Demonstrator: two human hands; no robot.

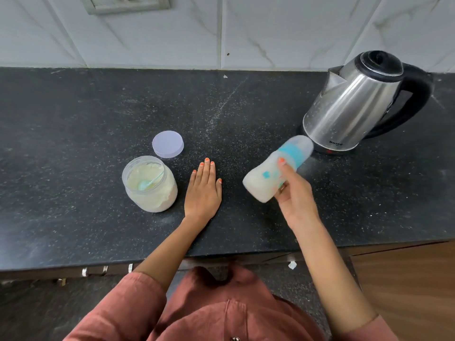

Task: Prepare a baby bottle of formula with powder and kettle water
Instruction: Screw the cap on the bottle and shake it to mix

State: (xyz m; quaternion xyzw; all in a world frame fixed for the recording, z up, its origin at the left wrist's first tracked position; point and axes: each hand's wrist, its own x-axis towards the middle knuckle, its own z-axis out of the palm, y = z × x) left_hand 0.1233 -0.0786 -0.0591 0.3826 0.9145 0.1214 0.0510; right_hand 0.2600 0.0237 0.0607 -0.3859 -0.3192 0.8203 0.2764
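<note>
Bottle (pixel 275 168) first: it is capped, its blue collar and clear cover on, and it is cloudy white inside from base to shoulder, so I judge that both powder and water are already in. I have it lifted off the table (pixel 73 119) and tilted, cap toward the kettle (pixel 362 102), base toward me. The fingers of my right hand (pixel 295 195) are clamped round its lower body, thumb on the near side. It looks slightly blurred, which I take as a sign that I am shaking it to mix.

My left hand (pixel 203 190) lies flat on the table, palm down, fingers straight and close together, holding nothing, just beside the powder jar (pixel 150 184).

The jar stands open, the blue scoop (pixel 147 183) lying in the powder, and its lid (pixel 168 143) rests on the table just behind it. The kettle stands on its base at the back right, lid shut.

What seems left: finish mixing until no lumps show, set the bottle down upright, and put the lid back on the jar. I cannot tell whether lumps remain.
</note>
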